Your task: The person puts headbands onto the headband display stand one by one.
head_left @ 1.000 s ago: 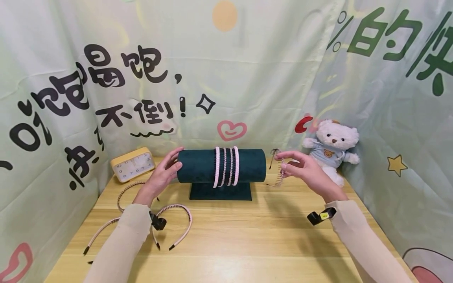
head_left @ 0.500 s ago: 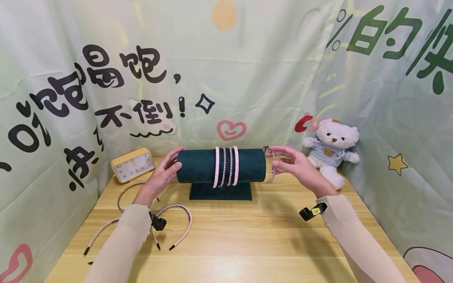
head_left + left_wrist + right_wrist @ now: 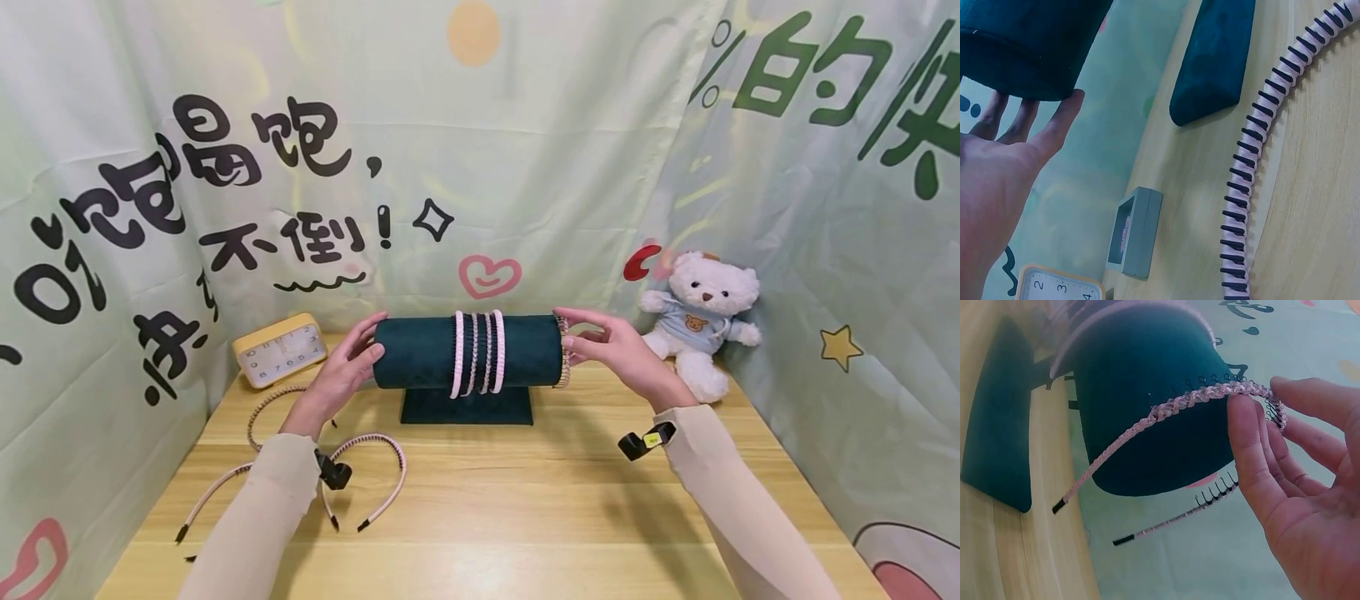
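A dark green velvet roll on a stand (image 3: 416,354) carries several pink and glittery headbands (image 3: 500,354) round its middle. At the roll's left end, my left hand (image 3: 337,379) touches the rim with thumb and fingers spread; its fingertips (image 3: 1071,103) meet the end face in the left wrist view. My right hand (image 3: 618,354) pinches a braided pink headband with small black wire teeth (image 3: 1191,399) between thumb and fingers. This headband arches over the roll's right end, its black-tipped ends hanging apart on either side.
Several loose headbands (image 3: 402,467) lie on the wooden table (image 3: 495,508) at the left front. A yellow clock (image 3: 281,350) stands at the back left, a white teddy bear (image 3: 708,325) at the back right. The left wrist view shows a small grey box (image 3: 1141,231).
My right hand has moved left, bringing the headband from beside the roll to over its right end. The left hand has stayed at the left end.
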Tool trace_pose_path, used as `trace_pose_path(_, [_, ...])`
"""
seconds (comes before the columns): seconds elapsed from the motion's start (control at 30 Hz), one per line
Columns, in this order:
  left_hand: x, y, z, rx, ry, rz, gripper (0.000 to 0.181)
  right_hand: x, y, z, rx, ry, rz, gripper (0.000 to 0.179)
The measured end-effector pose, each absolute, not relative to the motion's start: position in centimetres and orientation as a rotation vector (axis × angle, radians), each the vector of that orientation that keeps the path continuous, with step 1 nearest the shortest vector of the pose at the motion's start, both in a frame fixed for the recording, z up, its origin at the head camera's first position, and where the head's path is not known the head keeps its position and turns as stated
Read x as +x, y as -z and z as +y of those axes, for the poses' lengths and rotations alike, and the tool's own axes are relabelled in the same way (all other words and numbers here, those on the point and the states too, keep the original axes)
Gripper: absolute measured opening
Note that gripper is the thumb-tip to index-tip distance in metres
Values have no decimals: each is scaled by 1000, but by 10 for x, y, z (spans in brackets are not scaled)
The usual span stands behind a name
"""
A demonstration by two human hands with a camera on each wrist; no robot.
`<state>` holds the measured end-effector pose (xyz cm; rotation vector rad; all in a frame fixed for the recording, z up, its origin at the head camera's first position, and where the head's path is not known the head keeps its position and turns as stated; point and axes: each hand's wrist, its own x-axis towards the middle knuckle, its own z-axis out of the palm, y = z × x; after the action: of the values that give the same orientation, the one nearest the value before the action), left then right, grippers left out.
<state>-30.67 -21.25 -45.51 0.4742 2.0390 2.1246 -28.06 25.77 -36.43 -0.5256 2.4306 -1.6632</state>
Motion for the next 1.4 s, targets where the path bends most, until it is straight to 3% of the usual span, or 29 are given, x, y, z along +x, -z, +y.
trace_pose_path(0.3, [-307,456,-214,477,-2122,2037,60,-285,365,253,-550,1636,2424,58])
trace_pose_path(0.73, [-308,456,-213,500,-2126,2042,61,-285,379,253,-664,1563,2656,41])
trace_pose_path(1.1, [-308,456,-213,487,-2112,2054,61,-285,392,259,-859,1650,2546,48])
trace_pose_path(1.4, [-308,456,-213,486,-2112,2051,61,-288,393,255,-849,1621,2562,48])
